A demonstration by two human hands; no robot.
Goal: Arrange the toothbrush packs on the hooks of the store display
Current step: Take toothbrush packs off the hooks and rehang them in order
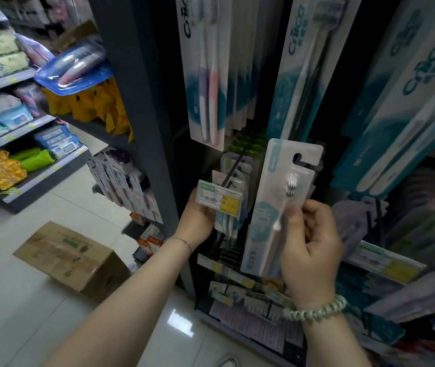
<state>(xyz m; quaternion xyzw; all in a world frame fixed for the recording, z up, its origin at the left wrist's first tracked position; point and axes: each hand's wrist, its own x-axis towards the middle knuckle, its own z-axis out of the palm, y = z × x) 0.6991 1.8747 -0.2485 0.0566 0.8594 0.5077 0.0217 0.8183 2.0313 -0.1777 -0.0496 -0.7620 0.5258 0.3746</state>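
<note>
My right hand (310, 242) grips a long pale toothbrush pack (277, 197) by its lower half, holding it upright in front of the dark display. The pack's hang hole (299, 157) is at its top, free of any hook. My left hand (196, 215) holds the price tag holder (219, 198) at the end of a black hook (233, 168) that carries several similar packs (231, 218) behind the tag. The pack in my right hand is just right of that hook.
Larger toothbrush packs (207, 75) hang above on the display, with more at the right (407, 102). Lower rows of hanging goods (250, 308) fill the display below. A cardboard box (71, 258) sits on the tiled floor at left, beside shelves of packaged goods (7, 115).
</note>
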